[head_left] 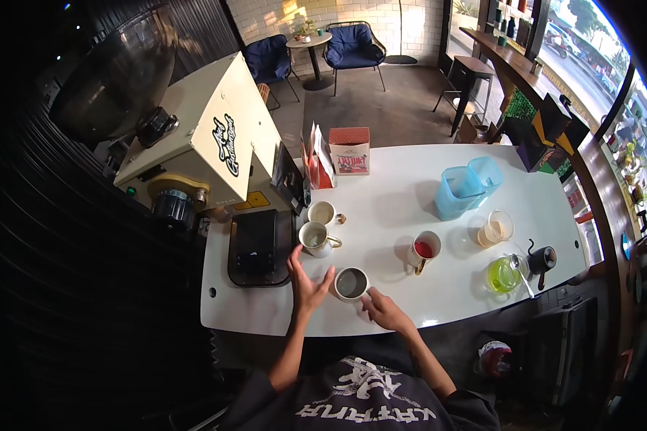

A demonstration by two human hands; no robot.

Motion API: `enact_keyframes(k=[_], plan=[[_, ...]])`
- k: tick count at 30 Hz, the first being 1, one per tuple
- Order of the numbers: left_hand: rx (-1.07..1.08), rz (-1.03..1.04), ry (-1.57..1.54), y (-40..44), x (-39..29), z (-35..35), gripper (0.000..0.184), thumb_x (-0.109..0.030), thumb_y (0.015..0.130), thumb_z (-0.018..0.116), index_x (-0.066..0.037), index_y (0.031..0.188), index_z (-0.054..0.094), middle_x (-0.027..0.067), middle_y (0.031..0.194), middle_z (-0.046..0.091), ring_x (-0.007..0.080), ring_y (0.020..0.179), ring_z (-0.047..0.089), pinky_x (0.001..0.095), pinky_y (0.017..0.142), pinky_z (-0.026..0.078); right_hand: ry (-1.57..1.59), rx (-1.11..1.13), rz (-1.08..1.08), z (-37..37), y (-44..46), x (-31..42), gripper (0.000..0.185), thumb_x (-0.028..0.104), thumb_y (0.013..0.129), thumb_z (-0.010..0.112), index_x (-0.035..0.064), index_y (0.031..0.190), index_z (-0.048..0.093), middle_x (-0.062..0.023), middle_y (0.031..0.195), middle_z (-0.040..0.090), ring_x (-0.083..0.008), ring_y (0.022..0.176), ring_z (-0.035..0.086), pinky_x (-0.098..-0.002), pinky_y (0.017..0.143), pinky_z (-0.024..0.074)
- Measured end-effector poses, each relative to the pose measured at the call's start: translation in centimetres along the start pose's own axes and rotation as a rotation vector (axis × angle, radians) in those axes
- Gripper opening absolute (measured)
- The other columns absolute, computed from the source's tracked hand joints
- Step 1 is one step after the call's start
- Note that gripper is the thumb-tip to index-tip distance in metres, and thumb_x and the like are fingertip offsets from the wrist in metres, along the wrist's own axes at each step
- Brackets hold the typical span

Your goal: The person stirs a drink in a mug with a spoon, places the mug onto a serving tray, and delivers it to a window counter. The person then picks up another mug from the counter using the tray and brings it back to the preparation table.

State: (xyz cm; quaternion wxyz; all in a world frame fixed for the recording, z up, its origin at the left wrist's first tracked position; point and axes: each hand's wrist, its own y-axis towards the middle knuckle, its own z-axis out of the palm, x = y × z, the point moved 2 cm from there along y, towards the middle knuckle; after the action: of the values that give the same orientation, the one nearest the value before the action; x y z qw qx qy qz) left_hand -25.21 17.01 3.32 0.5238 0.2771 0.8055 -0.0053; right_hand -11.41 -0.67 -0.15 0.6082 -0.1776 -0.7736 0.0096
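Note:
My right hand (385,311) has its fingers closed at the handle side of a pale mug (351,284) near the table's front edge. The mug stands upright with a dark grey inside; I cannot tell whether that is liquid. Left of it, my left hand (310,286) is open, thumb and fingers spread. Its fingertips reach up beside a second mug (314,235) with a handle on its right. Just behind that stands a pale cup (322,212), with a small brown object (341,218) beside it. A mug with red liquid (424,248) stands farther right.
A cream grinder (208,136) and black scale (255,244) occupy the left. Blue plastic containers (456,192), a cup with beige contents (494,231), a green-liquid glass with spoon (505,275) and a small black pot (543,257) stand right. A red-and-white box (351,152) is at the back.

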Motion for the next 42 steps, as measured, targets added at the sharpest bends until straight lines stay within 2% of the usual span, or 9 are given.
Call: enact_keyframes(k=[1, 4, 12, 18, 21, 26, 35, 37, 42], plan=[[-0.034, 0.025, 0.058, 1.1, -0.2, 0.0, 0.094, -0.03, 0.075, 0.085, -0.003, 0.147, 0.03, 0.0236, 0.138, 0.039, 0.0388, 0.129, 0.041, 0.0506, 0.108, 0.036, -0.137, -0.029, -0.023, -0.3, -0.2, 0.5, 0.036, 0.032, 0.101, 0.056, -0.0002, 0.113, 0.047, -0.0269, 0.083, 0.066, -0.045, 0.08, 0.066, -0.0474, 0.072, 0.0508], [-0.062, 0.064, 0.098, 3.3, -0.2, 0.0, 0.103, -0.031, 0.074, 0.086, -0.004, 0.151, 0.023, 0.0247, 0.139, 0.038, 0.0385, 0.132, 0.04, 0.0511, 0.11, 0.034, -0.299, -0.078, -0.099, -2.8, -0.8, 3.1, 0.036, 0.031, 0.1, 0.059, -0.0001, 0.113, 0.046, -0.0263, 0.084, 0.067, -0.0456, 0.082, 0.067, -0.0494, 0.073, 0.0515], [-0.027, 0.069, -0.074, 5.5, 3.3, 2.7, 0.1, -0.031, 0.074, 0.087, 0.001, 0.148, 0.027, 0.0262, 0.136, 0.046, 0.0383, 0.126, 0.049, 0.0479, 0.106, 0.04, -0.366, -0.377, -0.452, -7.2, 8.5, 11.1, 0.041, 0.008, 0.088, 0.066, 0.0047, 0.125, 0.051, -0.0192, 0.108, 0.059, -0.0347, 0.099, 0.061, -0.0434, 0.085, 0.0496], [-0.062, 0.055, -0.121, 6.4, 3.9, 2.6, 0.101, -0.027, 0.074, 0.089, 0.003, 0.147, 0.027, 0.0257, 0.136, 0.049, 0.0342, 0.124, 0.053, 0.0429, 0.105, 0.043, -0.538, -0.201, -0.33, -6.8, 21.9, 8.6, 0.078, 0.004, 0.079, 0.071, 0.0084, 0.147, 0.034, -0.0214, 0.136, 0.048, -0.041, 0.122, 0.051, -0.0457, 0.101, 0.0462], [0.019, -0.018, -0.32, 6.9, 5.4, 3.1, 0.104, -0.023, 0.07, 0.092, 0.003, 0.147, 0.028, 0.0195, 0.134, 0.052, 0.0267, 0.122, 0.055, 0.0392, 0.103, 0.045, -0.554, 0.198, -0.348, -6.6, 25.0, 8.6, 0.11, -0.004, 0.063, 0.082, 0.0182, 0.155, 0.026, -0.0166, 0.145, 0.044, -0.0391, 0.134, 0.045, -0.0444, 0.111, 0.0425], [0.127, -0.013, -0.475, 7.7, 6.4, 3.4, 0.092, -0.018, 0.067, 0.094, 0.002, 0.14, 0.041, 0.0101, 0.127, 0.057, 0.0183, 0.117, 0.056, 0.0331, 0.1, 0.047, -0.63, 0.361, -0.309, -5.0, 26.8, 8.2, 0.118, -0.003, 0.054, 0.088, 0.0219, 0.153, 0.03, -0.0164, 0.142, 0.046, -0.0397, 0.131, 0.048, -0.0453, 0.108, 0.0451], [0.414, -0.049, -0.516, 10.1, 2.4, 3.0, 0.091, -0.007, 0.067, 0.091, -0.001, 0.144, 0.043, 0.0063, 0.123, 0.063, 0.0133, 0.109, 0.06, 0.0309, 0.094, 0.051, -0.75, 0.097, -0.226, -6.2, 24.4, 8.6, 0.093, 0.011, 0.061, 0.089, 0.0106, 0.138, 0.037, -0.0217, 0.125, 0.054, -0.0447, 0.112, 0.06, -0.05, 0.096, 0.0515], [0.38, -0.03, -0.569, 10.7, 0.3, 3.5, 0.062, -0.009, 0.067, 0.092, -0.001, 0.119, 0.058, 0.0056, 0.105, 0.069, 0.015, 0.096, 0.066, 0.0315, 0.085, 0.055, -0.785, 0.035, -0.152, -7.1, 23.6, 8.4, 0.093, 0.014, 0.06, 0.09, 0.0085, 0.136, 0.036, -0.0239, 0.124, 0.054, -0.046, 0.11, 0.061, -0.0504, 0.094, 0.0525], [0.512, 0.088, -0.32, 14.5, 3.9, 8.3, 0.062, -0.013, 0.063, 0.095, -0.002, 0.114, 0.06, 0.0055, 0.104, 0.07, 0.0144, 0.093, 0.066, 0.0321, 0.084, 0.055, -0.723, -0.282, 0.026, -10.9, 22.1, 6.1, 0.083, 0.012, 0.06, 0.085, 0.0026, 0.127, 0.037, -0.0313, 0.12, 0.054, -0.0509, 0.102, 0.062, -0.0519, 0.088, 0.0551]])
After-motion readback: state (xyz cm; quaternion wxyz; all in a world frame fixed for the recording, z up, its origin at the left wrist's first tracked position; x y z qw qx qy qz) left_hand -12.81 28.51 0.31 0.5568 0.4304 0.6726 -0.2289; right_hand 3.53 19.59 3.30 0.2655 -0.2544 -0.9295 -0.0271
